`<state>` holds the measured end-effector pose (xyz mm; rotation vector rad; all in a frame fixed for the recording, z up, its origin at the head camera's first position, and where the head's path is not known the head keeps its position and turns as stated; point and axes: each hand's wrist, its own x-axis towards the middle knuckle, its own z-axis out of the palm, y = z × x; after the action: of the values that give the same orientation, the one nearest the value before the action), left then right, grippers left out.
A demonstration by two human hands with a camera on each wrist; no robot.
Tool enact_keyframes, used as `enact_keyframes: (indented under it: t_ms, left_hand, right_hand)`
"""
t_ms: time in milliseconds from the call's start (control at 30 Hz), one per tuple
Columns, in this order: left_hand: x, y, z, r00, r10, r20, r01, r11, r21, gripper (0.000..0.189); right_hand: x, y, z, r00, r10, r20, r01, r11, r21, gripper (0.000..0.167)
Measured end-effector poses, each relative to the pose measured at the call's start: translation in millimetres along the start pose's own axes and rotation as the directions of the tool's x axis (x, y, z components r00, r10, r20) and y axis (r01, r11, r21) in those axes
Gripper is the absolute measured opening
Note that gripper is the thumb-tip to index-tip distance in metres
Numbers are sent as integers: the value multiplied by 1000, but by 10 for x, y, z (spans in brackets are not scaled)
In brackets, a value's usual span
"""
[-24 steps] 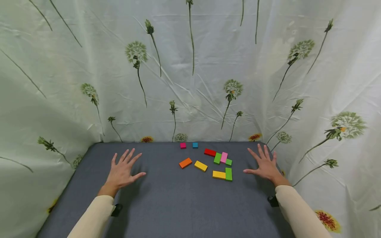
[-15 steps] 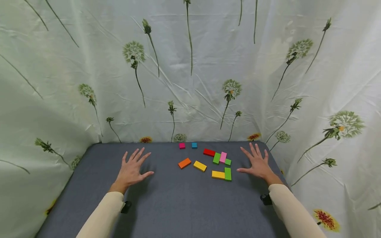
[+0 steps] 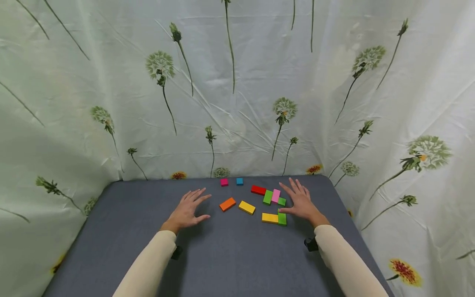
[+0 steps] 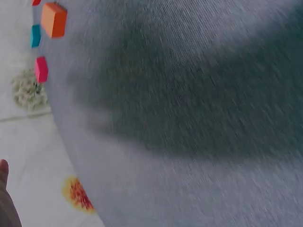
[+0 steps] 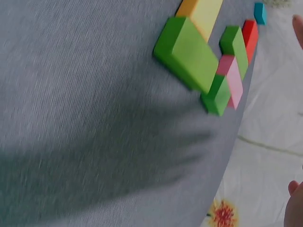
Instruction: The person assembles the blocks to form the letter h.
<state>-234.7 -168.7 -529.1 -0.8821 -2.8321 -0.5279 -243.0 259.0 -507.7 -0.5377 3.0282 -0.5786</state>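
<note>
My left hand [image 3: 188, 209] hovers over the table with fingers spread, holding nothing, left of the orange block [image 3: 227, 204]. My right hand [image 3: 301, 203], fingers also spread, is above the right side of the block group and holds nothing. Its thumb covers part of the long green block [image 3: 282, 218], which adjoins a yellow block [image 3: 269, 218]. Behind these, a red block [image 3: 258, 189], a green block [image 3: 267, 197], a pink block [image 3: 276, 196] and a small green block [image 5: 216, 95] lie together. Another yellow block [image 3: 246, 207] lies apart in the middle.
Near the back edge of the grey table [image 3: 222, 264] stand a small magenta block [image 3: 224, 182] and a small blue block [image 3: 239, 181]. A flower-patterned curtain [image 3: 252, 123] surrounds the table's back and sides.
Both hands have moved inward over the table, the left to the right and the right to the left, nearing the blocks. The blocks keep their arrangement; the head view shifts slightly.
</note>
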Motion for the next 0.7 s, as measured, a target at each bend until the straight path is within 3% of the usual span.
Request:
enact_keyframes:
  t_ms: [433,600,700]
  left_hand:
    - [367,179,244,982,12,189,-19,999,34,62]
    - [486,243,319,974,5,227,-4,1000,-6,60]
    - [539,270,374,965,-26,261,42,997,-57,58]
  right_hand:
    - [247,-311,252,992,-81,99,77,996,48,86]
    - [340,-426,368,984,-95,148,85,994,71,77]
    - [391,-502,458,976,-134,169,118,988,103,73]
